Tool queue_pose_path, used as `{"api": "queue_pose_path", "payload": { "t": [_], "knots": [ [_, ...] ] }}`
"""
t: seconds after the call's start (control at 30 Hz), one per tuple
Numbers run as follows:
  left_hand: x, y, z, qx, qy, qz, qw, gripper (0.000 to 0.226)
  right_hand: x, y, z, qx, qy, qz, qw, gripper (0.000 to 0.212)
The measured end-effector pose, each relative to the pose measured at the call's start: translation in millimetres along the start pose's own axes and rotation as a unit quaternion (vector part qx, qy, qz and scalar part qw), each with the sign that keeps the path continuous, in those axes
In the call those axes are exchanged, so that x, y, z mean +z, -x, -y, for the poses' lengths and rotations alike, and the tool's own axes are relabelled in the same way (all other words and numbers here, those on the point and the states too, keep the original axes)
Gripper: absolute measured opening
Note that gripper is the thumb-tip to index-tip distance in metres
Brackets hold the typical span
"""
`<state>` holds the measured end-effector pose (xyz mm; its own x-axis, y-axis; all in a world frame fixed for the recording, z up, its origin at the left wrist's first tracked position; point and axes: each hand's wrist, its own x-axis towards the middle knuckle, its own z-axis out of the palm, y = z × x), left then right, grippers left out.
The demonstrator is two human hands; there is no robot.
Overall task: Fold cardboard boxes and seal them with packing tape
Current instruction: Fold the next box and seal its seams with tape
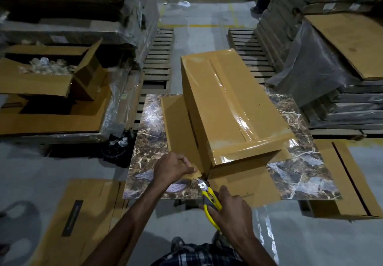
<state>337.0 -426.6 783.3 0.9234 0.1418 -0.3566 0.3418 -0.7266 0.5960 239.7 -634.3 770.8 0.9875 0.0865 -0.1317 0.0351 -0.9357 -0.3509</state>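
A long brown cardboard box [232, 108] lies on a marble-patterned board [151, 120], its top seam and near end covered with clear packing tape [244, 118]. Its bottom flaps are spread flat on the board. My left hand [174, 167] pinches the corner of the left flap [178, 124] near the box's front corner. My right hand [232, 209] grips yellow-handled scissors [208, 195], whose blades meet the cardboard at that same corner, just right of my left thumb.
An open carton of clear-wrapped items [47, 73] stands at the left on flat cardboard. Flattened boxes lie on the floor at lower left [83, 220] and right [348, 178]. Wooden pallets [157, 58] and wrapped stacks [342, 58] flank the aisle.
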Motion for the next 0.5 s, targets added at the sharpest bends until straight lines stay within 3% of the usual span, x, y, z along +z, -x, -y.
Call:
{"api": "queue_pose_path", "payload": {
  "t": [0.13, 0.23, 0.33, 0.43, 0.5],
  "knots": [
    [-1.4, 8.8, -7.1, -0.011, -0.033, -0.03, 0.999, 0.045, 3.6, 2.1, 1.0, -0.032, 0.068, -0.044, 0.996, 0.052],
    [-1.4, 8.0, -1.8, -0.037, -0.002, -0.033, 0.999, 0.087, 5.9, 6.2, 0.7, -0.022, 0.084, -0.029, 0.996, 0.054],
    [-1.0, 12.4, 2.8, -0.049, 0.018, -0.01, 0.999, 0.06, 4.4, 7.2, -2.0, -0.006, 0.095, -0.026, 0.995, 0.061],
    [3.7, 17.3, 5.3, -0.059, 0.054, 0.019, 0.997, 0.071, 3.0, 13.6, -2.7, 0.01, 0.1, -0.02, 0.995, 0.06],
    [8.8, 20.6, 6.1, -0.062, 0.061, 0.022, 0.996, 0.066, -1.5, 20.5, -3.3, 0.001, 0.095, -0.031, 0.995, 0.056]
  ]
}}
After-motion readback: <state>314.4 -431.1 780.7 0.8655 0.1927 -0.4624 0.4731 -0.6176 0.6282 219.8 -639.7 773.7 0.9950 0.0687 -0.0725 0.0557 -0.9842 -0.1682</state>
